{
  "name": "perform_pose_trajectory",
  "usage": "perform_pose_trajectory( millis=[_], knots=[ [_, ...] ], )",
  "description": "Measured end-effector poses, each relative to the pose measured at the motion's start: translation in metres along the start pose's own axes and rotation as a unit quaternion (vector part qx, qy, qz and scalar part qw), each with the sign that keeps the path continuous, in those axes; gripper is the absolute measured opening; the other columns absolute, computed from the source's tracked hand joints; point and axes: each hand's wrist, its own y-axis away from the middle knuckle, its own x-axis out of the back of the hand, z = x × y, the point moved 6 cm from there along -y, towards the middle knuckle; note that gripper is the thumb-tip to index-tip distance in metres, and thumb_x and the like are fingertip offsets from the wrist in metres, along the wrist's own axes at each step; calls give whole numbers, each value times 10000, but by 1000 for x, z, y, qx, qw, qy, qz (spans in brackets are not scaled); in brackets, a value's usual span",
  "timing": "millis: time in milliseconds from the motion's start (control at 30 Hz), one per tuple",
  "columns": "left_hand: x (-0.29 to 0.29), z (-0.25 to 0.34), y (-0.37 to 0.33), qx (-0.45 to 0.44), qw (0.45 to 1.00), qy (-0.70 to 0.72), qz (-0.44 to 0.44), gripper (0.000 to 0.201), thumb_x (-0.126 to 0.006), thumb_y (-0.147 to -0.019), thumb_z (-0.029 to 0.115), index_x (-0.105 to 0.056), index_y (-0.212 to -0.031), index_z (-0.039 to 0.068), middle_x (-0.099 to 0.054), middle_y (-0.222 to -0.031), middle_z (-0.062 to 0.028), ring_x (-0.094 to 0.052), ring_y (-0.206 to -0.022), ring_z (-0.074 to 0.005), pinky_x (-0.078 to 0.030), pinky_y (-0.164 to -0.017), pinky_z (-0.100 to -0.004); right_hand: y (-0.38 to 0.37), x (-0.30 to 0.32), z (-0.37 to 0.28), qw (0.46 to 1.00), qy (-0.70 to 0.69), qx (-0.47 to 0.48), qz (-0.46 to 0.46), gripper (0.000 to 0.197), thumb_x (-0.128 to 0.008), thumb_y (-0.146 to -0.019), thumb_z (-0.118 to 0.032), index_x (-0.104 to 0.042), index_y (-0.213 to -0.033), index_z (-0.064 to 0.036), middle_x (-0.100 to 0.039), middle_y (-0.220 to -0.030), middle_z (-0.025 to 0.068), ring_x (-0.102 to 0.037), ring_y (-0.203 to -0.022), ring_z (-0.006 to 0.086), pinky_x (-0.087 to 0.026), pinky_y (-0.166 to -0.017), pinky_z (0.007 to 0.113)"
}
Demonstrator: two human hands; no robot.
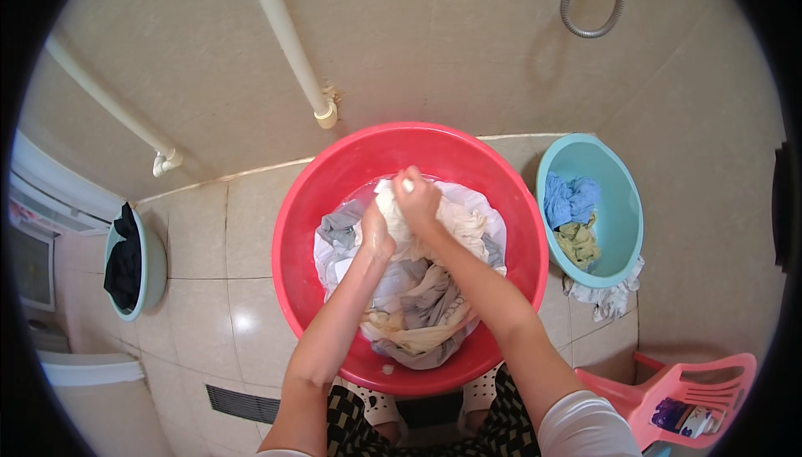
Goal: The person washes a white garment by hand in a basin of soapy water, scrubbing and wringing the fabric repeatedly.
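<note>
A big red basin (294, 206) holds a heap of wet white, grey and cream laundry (422, 294). Over its far half, both my hands are on a cream-white cloth (391, 206). My right hand (417, 198) is closed in a fist around it, and a bit of pale fabric shows at the top of the fist. Against the cloth's left side, my left hand (375, 231) grips it, its fingers partly hidden by the fabric. The lower part of the cloth merges with the heap, so where it ends cannot be made out.
On the right stands a light blue tub (622, 223) with blue and olive clothes; a pale crumpled cloth (608, 297) lies beside it. A pink plastic chair (643, 398) carries a bottle (687, 418). Another tub (154, 261) holds black clothing. A floor drain (242, 404) lies left.
</note>
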Motion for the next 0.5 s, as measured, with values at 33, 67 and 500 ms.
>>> perform_pose_trajectory(
  millis=[33, 67, 500],
  knots=[
    [-3, -7, 1, 20, 1000, 11, 0, 435, -351, -912, 410, -535, -1123, 76, -585, -1065, -68, -555, -981, -195, -435, -846, -329, -7, -1, 10, 1000, 6, -9, -13, 203, -575, -780, -231, -531, -646, -85, -551, -554, 151, -546, -500, 350, -413, -462, 436],
    [-4, -10, 3, 40, 999, 21, -1, 451, -342, -913, 414, -528, -1140, 72, -582, -1082, -67, -552, -999, -197, -430, -862, -334, -13, -2, 21, 999, 13, -17, -26, 223, -569, -792, -256, -540, -657, -81, -556, -564, 157, -549, -515, 356, -416, -478, 443],
    [19, 41, -2, 36, 959, -278, -50, 275, -537, -874, 300, -552, -1012, 62, -595, -974, -72, -577, -874, -159, -478, -772, -310, -38, 15, 45, 981, -49, -118, -147, 438, -555, -793, -453, -653, -749, -29, -594, -675, 213, -585, -675, 371, -446, -617, 431]
  ],
)
